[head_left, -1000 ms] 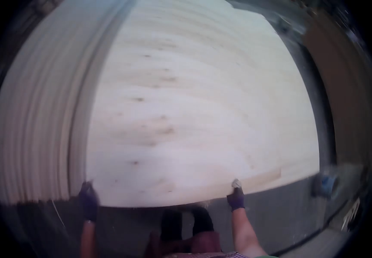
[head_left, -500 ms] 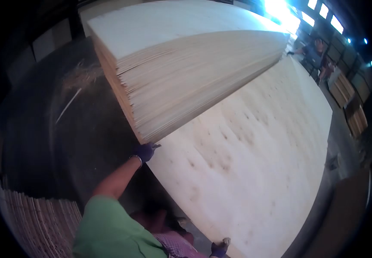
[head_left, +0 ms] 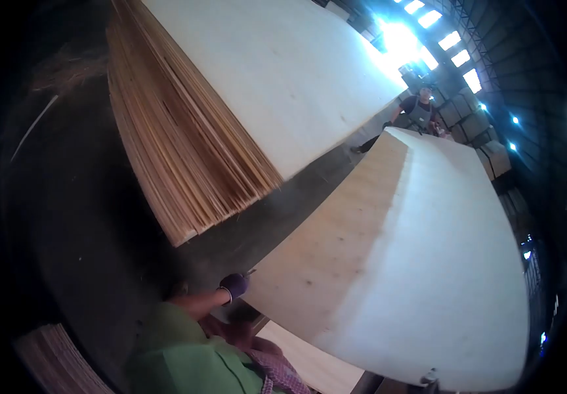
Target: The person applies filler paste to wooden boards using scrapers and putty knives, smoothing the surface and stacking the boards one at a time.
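Observation:
A large pale wood sheet (head_left: 388, 262) with small dark knots spans the view from lower centre to upper right. My left hand (head_left: 234, 286), in a purple glove, is closed on its near left corner. At the sheet's near edge, lower right, my right hand (head_left: 430, 381) grips it, partly in shadow. Another person (head_left: 420, 110) in a dark top and grey apron stands at the far end, with a gloved hand by the sheet's far corner.
A tall stack of thin wood sheets (head_left: 191, 131) stands upper left, its ragged edges facing me. Another stack (head_left: 60, 358) is at lower left. A pale board (head_left: 313, 358) lies below the held sheet. Dark floor shows on the left, with a thin strip on it.
The held sheet has moved away from the tall stack, and a gap of floor now shows between them. My view has turned, bringing the other person more fully into sight.

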The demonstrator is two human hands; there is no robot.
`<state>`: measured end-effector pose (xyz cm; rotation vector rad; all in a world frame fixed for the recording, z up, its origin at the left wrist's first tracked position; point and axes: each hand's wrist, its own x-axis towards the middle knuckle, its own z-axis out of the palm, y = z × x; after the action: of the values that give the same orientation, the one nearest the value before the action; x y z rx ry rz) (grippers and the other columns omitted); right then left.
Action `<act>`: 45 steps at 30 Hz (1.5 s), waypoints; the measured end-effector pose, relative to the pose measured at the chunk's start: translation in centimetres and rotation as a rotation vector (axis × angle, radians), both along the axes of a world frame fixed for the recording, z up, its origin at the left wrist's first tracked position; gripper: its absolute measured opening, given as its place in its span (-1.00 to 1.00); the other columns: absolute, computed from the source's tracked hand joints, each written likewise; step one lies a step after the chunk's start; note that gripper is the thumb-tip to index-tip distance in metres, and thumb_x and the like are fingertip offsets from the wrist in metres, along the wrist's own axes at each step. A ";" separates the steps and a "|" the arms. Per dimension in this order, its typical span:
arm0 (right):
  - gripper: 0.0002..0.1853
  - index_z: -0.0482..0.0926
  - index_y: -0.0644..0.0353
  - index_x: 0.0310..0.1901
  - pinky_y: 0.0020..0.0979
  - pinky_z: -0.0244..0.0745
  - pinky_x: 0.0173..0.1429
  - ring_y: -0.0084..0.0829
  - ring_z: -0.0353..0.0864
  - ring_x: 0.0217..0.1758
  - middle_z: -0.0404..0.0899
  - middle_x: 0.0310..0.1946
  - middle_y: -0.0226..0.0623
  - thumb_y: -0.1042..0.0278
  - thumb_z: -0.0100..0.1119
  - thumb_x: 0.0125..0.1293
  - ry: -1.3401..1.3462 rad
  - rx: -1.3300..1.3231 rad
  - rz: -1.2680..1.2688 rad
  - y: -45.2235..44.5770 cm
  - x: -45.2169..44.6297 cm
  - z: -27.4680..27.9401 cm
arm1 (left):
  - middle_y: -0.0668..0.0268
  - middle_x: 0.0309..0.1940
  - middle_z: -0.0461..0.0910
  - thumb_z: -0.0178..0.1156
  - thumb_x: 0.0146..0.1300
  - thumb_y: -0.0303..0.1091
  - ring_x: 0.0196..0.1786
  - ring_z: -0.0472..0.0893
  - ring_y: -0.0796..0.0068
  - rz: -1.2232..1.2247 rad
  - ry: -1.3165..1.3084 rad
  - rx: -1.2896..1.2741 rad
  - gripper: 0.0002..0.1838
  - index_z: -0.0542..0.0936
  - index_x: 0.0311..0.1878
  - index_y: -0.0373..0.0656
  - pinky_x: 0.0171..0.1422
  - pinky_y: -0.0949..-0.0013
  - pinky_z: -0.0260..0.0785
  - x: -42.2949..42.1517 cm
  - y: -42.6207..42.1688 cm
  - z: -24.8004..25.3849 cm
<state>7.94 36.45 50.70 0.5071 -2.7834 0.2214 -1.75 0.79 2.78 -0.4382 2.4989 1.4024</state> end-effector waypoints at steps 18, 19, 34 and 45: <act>-0.58 0.34 0.27 0.37 -0.38 0.43 0.37 -0.42 0.42 0.39 0.38 0.38 -0.25 0.37 -0.12 0.54 -0.131 -0.650 0.669 -23.5 -9.5 23.1 | 0.25 -0.42 0.57 0.06 0.40 -0.15 -0.37 0.58 0.37 -0.219 -0.025 1.532 -0.72 0.60 -0.22 -0.16 -0.29 0.35 0.45 -0.3 3.1 14.3; -0.58 0.34 0.27 0.37 -0.37 0.42 0.38 -0.39 0.42 0.40 0.38 0.38 -0.23 0.37 -0.13 0.54 -0.191 -0.702 0.701 -22.4 -9.9 22.6 | 0.29 -0.43 0.54 0.03 0.42 -0.15 -0.38 0.55 0.42 -0.284 -0.118 1.814 -0.72 0.58 -0.22 -0.15 -0.30 0.37 0.43 -0.8 3.3 17.4; -0.55 0.57 0.43 0.02 -0.29 0.48 0.17 -0.29 0.62 0.04 0.58 0.06 -0.06 0.12 0.13 0.39 -0.490 -1.121 0.870 -26.8 -15.8 5.5 | 0.25 -0.05 0.55 -0.03 0.51 -0.22 0.07 0.53 0.51 -0.541 0.178 2.012 -0.63 0.35 0.28 -0.15 0.08 0.43 0.43 -0.1 -4.8 40.8; -0.72 0.69 0.27 -0.19 -0.36 0.60 -0.27 -0.28 0.68 -0.31 0.63 -0.29 -0.11 0.20 0.25 0.28 0.163 -0.996 0.934 -29.7 -16.6 2.1 | 0.09 0.27 0.35 -0.20 0.58 -0.19 0.27 0.39 0.33 0.903 1.119 -0.156 -0.51 0.22 0.39 -0.33 0.41 0.33 0.20 -2.7 -26.5 32.2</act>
<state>-8.70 6.78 52.77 1.3441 -1.7164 1.5262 -4.48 -25.68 34.95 -1.1905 3.5151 2.2141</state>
